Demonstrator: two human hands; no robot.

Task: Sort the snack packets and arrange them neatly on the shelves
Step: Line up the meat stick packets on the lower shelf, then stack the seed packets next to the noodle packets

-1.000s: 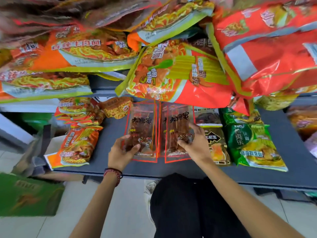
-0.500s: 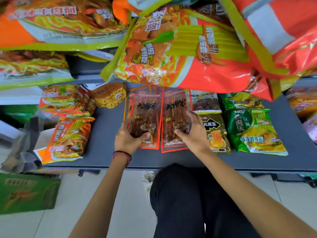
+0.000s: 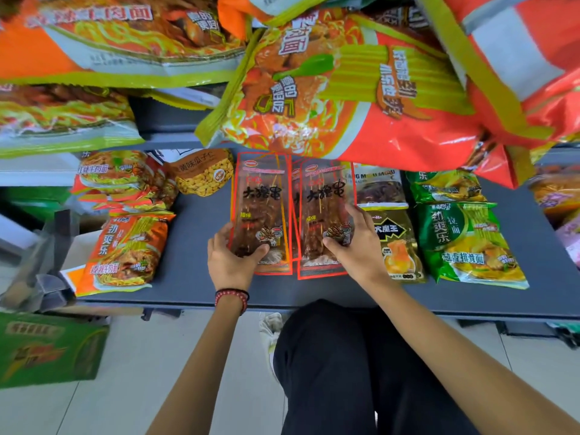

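Note:
Two long red-edged skewer snack packets lie side by side on the dark grey shelf (image 3: 194, 246). My left hand (image 3: 230, 259) grips the lower end of the left skewer packet (image 3: 259, 196), thumb on top. My right hand (image 3: 354, 243) holds the lower end of the right skewer packet (image 3: 324, 199), thumb across its front and fingers along its right edge. More red-edged packets show in the narrow gap between the two.
Orange noodle packets (image 3: 125, 249) and a seed packet (image 3: 204, 177) lie left. A black-gold packet (image 3: 400, 246) and green noodle packets (image 3: 464, 243) lie right. Large orange noodle bags (image 3: 345, 89) overhang from the shelf above. A green carton (image 3: 47, 350) stands on the floor.
Both hands have slid the two skewer packets a little further back on the shelf and closer together. My view has tilted down and nearer to the shelf.

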